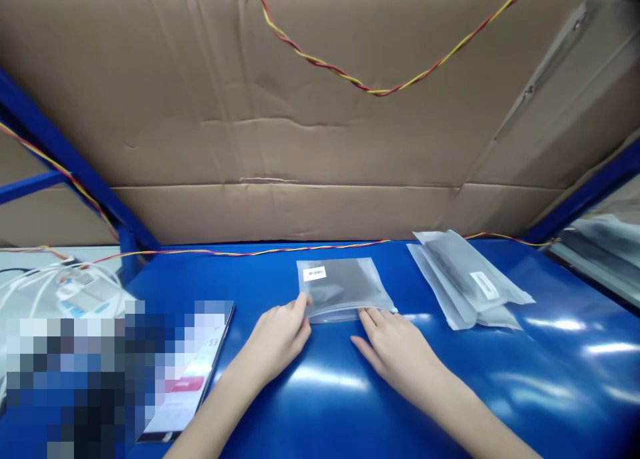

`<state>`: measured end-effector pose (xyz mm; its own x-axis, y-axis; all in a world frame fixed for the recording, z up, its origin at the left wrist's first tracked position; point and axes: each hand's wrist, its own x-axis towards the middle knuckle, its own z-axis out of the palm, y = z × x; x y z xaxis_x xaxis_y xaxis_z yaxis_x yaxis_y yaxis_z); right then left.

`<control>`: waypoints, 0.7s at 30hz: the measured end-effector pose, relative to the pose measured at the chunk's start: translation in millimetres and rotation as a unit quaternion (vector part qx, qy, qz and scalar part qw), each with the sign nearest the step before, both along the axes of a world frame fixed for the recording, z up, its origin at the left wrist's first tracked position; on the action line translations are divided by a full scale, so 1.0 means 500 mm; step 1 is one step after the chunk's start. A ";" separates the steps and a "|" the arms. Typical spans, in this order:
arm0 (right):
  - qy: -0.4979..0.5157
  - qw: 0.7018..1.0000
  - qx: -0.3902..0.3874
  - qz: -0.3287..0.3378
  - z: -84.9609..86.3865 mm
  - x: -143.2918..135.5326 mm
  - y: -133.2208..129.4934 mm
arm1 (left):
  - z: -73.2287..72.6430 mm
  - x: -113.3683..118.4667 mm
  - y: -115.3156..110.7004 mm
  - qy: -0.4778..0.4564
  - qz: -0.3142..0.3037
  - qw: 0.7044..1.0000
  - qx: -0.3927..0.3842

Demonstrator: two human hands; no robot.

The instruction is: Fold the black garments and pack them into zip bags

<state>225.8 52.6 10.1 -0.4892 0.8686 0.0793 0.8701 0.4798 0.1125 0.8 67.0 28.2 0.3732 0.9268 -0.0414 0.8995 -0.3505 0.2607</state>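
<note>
A translucent zip bag (pixel 345 282) with a dark item inside and a white barcode label lies flat on the blue table (pixel 330 406). My left hand (pixel 283 332) has its fingers closed on the bag's lower left corner. My right hand (pixel 393 342) rests its fingertips on the zip edge near the lower right corner, the thumb held apart on the table side. To the right lie more translucent bags (pixel 465 286), overlapping, the top one with a barcode label.
A tablet-like screen (pixel 193 372), partly pixelated, lies at left. White cables (pixel 35 289) are coiled behind it. Blue frame posts stand on both sides, with cardboard (pixel 320 146) behind. A red-yellow wire (pixel 250 252) runs along the back edge. More bags (pixel 607 246) sit far right.
</note>
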 end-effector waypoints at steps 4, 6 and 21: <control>0.026 0.999 -0.033 0.009 0.031 -0.006 0.001 | 0.002 0.000 -0.003 -0.009 0.004 1.000 0.015; 0.042 0.998 -0.049 0.001 0.044 -0.003 0.002 | 0.005 -0.001 -0.004 -0.019 0.007 1.000 0.014; 0.036 0.980 -0.124 -0.150 0.039 0.126 0.057 | 0.009 -0.021 0.006 0.044 0.102 0.994 -0.008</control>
